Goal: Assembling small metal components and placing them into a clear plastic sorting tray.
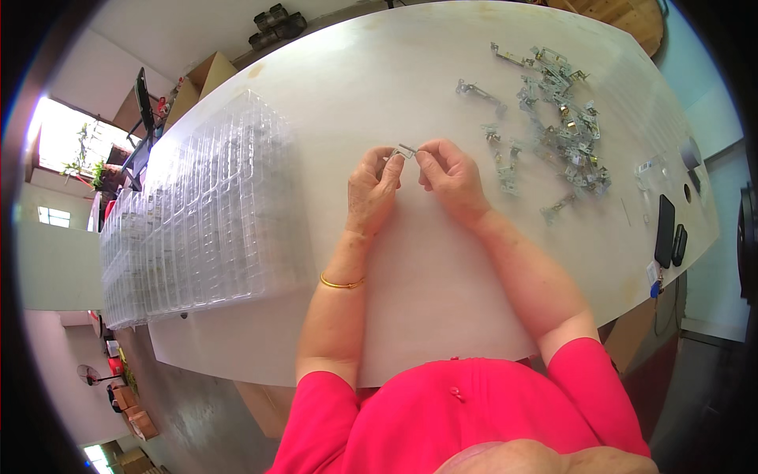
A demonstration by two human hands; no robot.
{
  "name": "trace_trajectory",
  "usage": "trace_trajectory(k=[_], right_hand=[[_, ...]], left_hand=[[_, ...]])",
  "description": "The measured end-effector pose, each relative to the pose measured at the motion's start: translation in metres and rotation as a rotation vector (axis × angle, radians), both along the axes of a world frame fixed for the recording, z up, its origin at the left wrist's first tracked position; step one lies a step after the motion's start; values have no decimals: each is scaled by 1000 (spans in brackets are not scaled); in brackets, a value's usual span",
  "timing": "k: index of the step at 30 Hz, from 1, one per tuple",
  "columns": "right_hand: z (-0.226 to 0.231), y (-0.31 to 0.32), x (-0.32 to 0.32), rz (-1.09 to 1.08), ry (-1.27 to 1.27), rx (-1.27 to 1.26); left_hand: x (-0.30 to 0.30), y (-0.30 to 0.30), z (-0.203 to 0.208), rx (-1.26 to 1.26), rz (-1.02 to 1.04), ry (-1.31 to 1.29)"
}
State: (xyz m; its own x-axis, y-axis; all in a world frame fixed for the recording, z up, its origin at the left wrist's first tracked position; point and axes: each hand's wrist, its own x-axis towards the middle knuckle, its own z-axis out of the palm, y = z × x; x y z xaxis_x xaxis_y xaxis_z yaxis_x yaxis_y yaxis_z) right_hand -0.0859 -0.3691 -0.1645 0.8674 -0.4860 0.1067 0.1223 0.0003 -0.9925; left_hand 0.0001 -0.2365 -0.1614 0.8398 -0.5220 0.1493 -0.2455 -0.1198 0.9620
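Observation:
Above the middle of the white table, my left hand (374,188) and my right hand (452,175) face each other with little space between them. Both pinch a small metal bracket (406,151), thumbs and forefingers closed on its two ends. Part of the bracket is hidden by my fingers. To the right of my right hand lies a loose pile of similar small metal parts (570,130), with a few strays at its near and left sides. A gold bangle circles my left wrist.
Stacked clear plastic trays (209,213) stand tall at the table's left. Toward the right edge are a black phone (665,229), a small black case (679,245), keys (655,283) and a roll of tape (690,153). The white table's (442,316) near edge touches my front.

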Motion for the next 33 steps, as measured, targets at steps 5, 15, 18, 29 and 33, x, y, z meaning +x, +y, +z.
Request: trace_trajectory(k=[5, 15, 18, 29, 33], right_hand=[[-3, -1, 1, 17, -41, 69], [0, 3, 1, -24, 0, -5], [4, 3, -2, -7, -23, -66], [-16, -2, 6, -109, -137, -229], [-22, -2, 12, -106, -243, -140]], left_hand=[[-2, -3, -2, 32, 30, -41], [-3, -3, -6, 29, 61, -131], [-1, -3, -10, 17, 48, -203], [-4, -3, -8, 60, 54, -385], [-4, -2, -12, 166, 13, -424]])
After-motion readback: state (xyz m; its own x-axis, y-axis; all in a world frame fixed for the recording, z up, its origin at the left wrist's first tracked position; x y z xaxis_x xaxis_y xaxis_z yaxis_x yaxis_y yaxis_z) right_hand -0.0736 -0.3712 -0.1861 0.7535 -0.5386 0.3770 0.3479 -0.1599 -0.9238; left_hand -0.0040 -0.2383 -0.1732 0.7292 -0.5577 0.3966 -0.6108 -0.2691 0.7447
